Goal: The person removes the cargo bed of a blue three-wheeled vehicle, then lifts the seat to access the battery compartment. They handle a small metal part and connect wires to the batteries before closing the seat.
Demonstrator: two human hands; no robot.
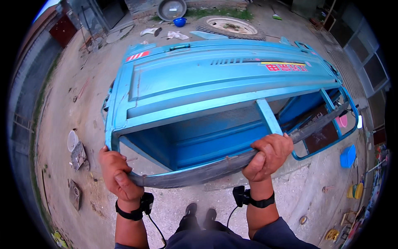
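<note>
A large light-blue metal cargo box [207, 79], ribbed on its near side, stands in front of me, its deep-blue inside [224, 137] showing through openings in the frame. Along its near edge runs a long dark grey strip [199, 174] that looks like worn wood or rubber; its exact kind I cannot tell. My left hand [120, 176] is closed round the strip's left end, beside the box's corner. Farther right, my right hand [268, 157] grips the same strip below a blue crossbar [268, 116]. Both wrists wear black straps with small devices and cables.
Behind the box lies a big tyre [232, 28] on a pale rim, near a blue helmet-like thing [180, 22] and a round grey basin [171, 10]. A white bucket [73, 141] stands left, a blue bucket [348, 156] right. My shoes [201, 211] are on concrete ground.
</note>
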